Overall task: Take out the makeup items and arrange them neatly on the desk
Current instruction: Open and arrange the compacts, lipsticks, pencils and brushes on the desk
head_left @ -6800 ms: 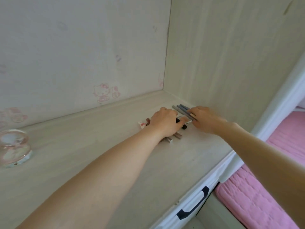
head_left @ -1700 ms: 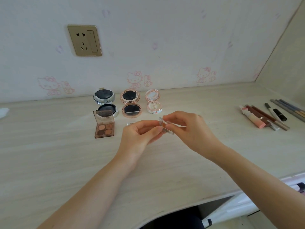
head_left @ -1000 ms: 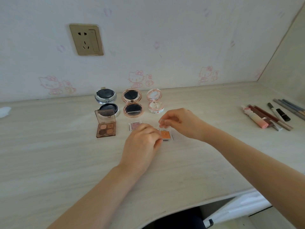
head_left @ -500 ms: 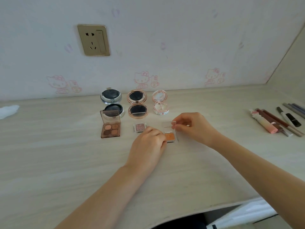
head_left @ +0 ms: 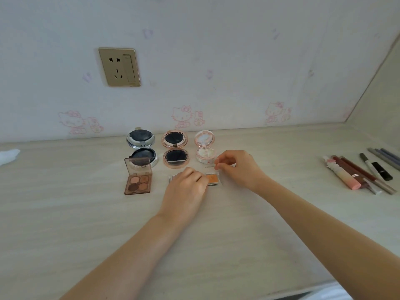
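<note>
A small orange eyeshadow pan (head_left: 213,179) lies on the desk (head_left: 65,213), its clear lid (head_left: 211,167) raised. My right hand (head_left: 238,167) pinches that lid at its top edge. My left hand (head_left: 186,189) rests beside the pan, fingers at its left side, and covers most of a small pink pan (head_left: 172,178). Behind stand three open round compacts: silver (head_left: 141,148), rose-gold (head_left: 175,149) and pale pink (head_left: 205,148). An open brown eyeshadow quad (head_left: 138,178) lies to the left.
A row of lip tubes and pencils (head_left: 363,172) lies at the far right of the desk. A white tissue (head_left: 8,154) sits at the left edge. A wall socket (head_left: 120,67) is above. The desk's front edge runs along the bottom right.
Both hands lowered the small orange pan from the air onto the desk. My right hand then lifted its clear lid upright while my left hand steadied the base.
</note>
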